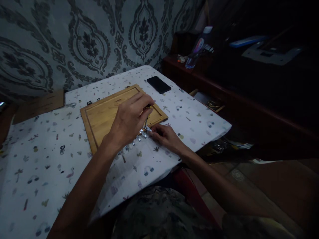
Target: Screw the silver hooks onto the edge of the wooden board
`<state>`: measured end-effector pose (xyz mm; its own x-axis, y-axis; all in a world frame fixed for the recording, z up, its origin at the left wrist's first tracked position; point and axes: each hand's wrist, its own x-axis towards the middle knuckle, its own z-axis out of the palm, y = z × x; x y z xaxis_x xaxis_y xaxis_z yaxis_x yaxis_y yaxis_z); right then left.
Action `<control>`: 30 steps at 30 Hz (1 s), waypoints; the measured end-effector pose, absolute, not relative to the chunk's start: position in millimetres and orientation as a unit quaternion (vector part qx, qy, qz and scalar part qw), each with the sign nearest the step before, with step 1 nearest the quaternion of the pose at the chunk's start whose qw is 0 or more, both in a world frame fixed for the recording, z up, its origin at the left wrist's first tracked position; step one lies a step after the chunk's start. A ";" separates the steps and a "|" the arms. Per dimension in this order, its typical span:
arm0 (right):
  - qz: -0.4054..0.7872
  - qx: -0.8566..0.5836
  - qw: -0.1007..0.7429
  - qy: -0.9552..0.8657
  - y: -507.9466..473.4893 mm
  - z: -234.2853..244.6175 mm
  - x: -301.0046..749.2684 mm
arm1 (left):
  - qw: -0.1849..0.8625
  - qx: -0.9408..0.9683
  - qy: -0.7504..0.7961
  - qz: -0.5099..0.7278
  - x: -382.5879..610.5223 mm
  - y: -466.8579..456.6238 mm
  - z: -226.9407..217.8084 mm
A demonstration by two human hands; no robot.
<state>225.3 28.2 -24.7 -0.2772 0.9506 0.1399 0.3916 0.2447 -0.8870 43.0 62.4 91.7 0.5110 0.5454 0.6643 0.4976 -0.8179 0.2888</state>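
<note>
A framed wooden board [104,114] lies on the patterned tablecloth. Along its near edge runs a row of small shiny metal clips [143,133]. My left hand [131,114] is over the board's near right part, fingers wrapped round what looks like a small screwdriver [149,107] with a yellow and black handle. Its thin shaft points down to the clip nearest the right end. At that same clip, my right hand [165,136] pinches the metal between thumb and fingertips, resting near the cloth. The screwdriver's handle is mostly hidden by my left fingers.
A black phone [159,84] lies beyond the board. Brown cardboard [41,104] is at the far left. To the right stand a dark red cabinet [194,79] with a partly open drawer [208,101] and a plastic bottle [199,48]. A patterned wall rises behind the table.
</note>
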 end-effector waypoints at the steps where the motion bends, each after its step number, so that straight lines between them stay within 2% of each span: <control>1: 0.387 -0.478 0.364 -0.699 28.1 -24.3 225.1 | 0.032 0.870 0.298 0.392 43.4 62.3 91.4; 5: 0.392 -0.477 0.369 -0.694 27.4 -23.1 224.5 | 0.032 0.868 0.302 0.392 45.9 62.0 88.7; 12: 0.392 -0.483 0.361 -0.694 27.9 -23.0 224.5 | -0.045 0.850 0.318 0.417 49.2 63.1 82.8; 21: 0.399 -0.479 0.361 -0.694 27.6 -22.4 225.2 | 0.101 0.849 0.307 0.417 44.1 65.4 86.4; 30: 0.398 -0.482 0.365 -0.690 28.2 -24.3 224.4 | 0.108 0.855 0.297 0.411 44.5 66.6 84.9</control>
